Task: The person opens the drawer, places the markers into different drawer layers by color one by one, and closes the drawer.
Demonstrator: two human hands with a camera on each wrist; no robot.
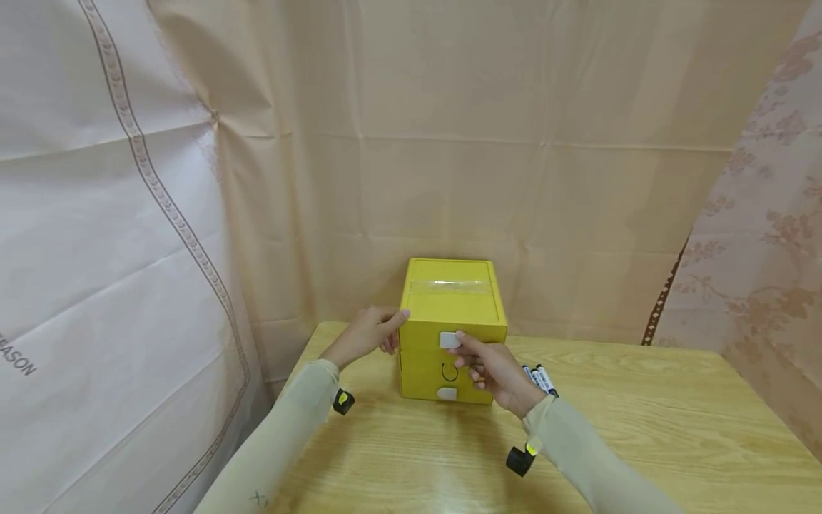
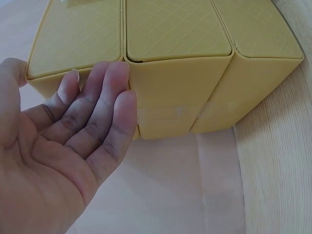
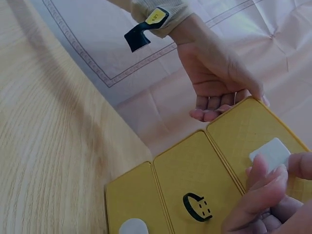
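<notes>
The left hand [image 1: 369, 332] is resting, loosely bent, against the side of a yellow drawer box [image 1: 449, 303] standing on the table [image 1: 642, 414]; the right hand [image 1: 499, 370] is pinching its top white tab [image 1: 448, 340]

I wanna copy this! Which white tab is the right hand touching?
The top white tab, squarish, with the right hand at its edge; the rounder bottom white tab is untouched.
</notes>
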